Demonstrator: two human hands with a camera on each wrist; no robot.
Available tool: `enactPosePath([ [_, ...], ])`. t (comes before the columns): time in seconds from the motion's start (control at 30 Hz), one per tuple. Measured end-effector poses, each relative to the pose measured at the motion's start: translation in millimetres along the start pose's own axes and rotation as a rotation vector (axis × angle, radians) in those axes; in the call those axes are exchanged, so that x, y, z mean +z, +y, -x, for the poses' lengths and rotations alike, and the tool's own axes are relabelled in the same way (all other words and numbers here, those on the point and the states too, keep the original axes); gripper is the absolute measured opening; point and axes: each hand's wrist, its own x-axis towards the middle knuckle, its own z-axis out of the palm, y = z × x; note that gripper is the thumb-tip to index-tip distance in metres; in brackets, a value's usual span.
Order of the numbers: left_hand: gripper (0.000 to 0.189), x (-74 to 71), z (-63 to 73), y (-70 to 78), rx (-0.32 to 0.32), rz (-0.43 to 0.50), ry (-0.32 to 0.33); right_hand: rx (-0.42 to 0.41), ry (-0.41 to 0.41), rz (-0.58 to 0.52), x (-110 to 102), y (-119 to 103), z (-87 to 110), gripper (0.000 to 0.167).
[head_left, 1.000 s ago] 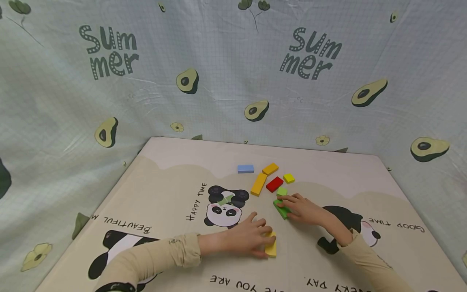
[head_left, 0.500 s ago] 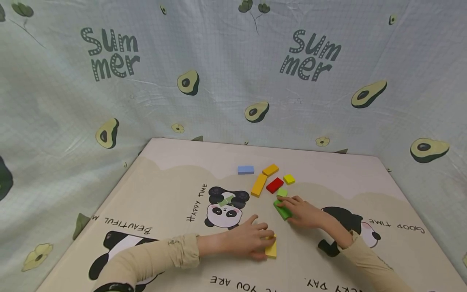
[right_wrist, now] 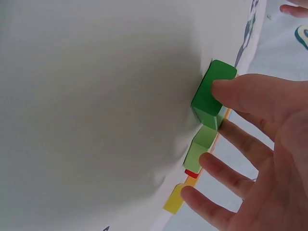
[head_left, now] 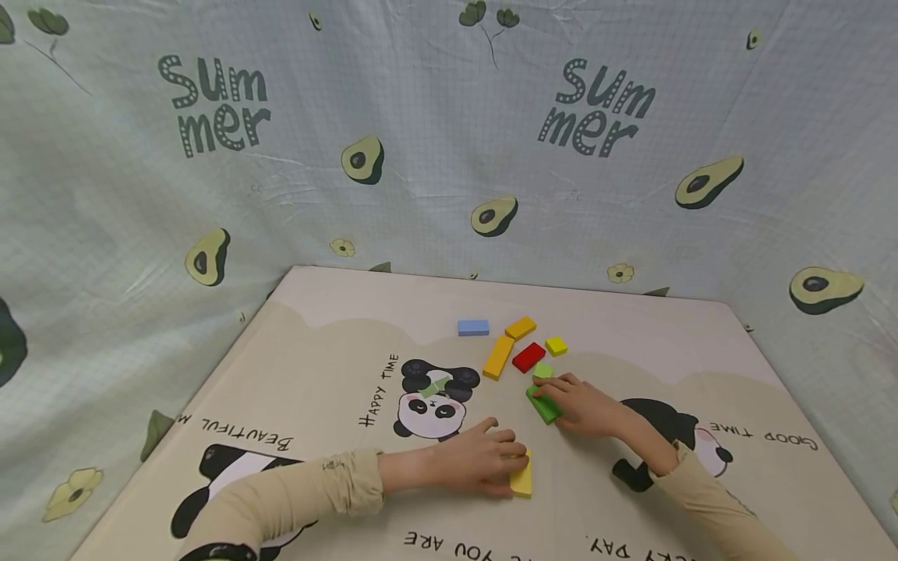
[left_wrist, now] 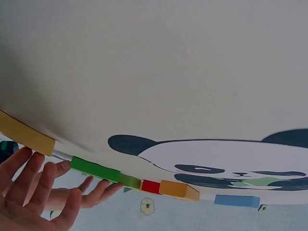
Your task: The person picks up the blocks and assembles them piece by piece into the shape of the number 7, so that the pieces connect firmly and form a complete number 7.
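My left hand [head_left: 471, 461] lies low over a flat yellow block [head_left: 522, 481], its fingertips on the block's left part and the thumb at the near side. In the left wrist view the fingers [left_wrist: 32, 185] reach that block's end. Farther right, my right hand [head_left: 589, 407] holds a dark green block [head_left: 542, 407]; the right wrist view has the thumb against its face and a finger behind it. A light green block [head_left: 542, 371] sits just beyond the dark green one, near the right fingertips. Both held blocks rest on the tabletop.
Behind the hands lie a red block [head_left: 529, 357], a small bright yellow block [head_left: 556, 345], two orange blocks [head_left: 498, 357] and a blue block [head_left: 473, 328]. A panda-print cover [head_left: 337, 327] spreads beneath them. An avocado-print curtain [head_left: 421, 93] hangs around the table.
The left hand's outer fingers have lowered slightly toward the yellow block. Right hand and blocks stay in place; the whole head view has shifted down a little.
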Motion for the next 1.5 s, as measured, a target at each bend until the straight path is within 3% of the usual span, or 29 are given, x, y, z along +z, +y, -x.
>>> enactPosePath([
  [0.6, 0.039, 1.4, 1.7, -0.8, 0.011, -0.008, 0.036, 0.001, 0.022, 0.015, 0.0, -0.2, -1.0, 0.044],
  [1.5, 0.037, -7.1, -1.0, -1.1, 0.045, 0.021, -0.021, 0.046, 0.009, 0.004, 1.2, -3.5, 2.7, 0.046],
])
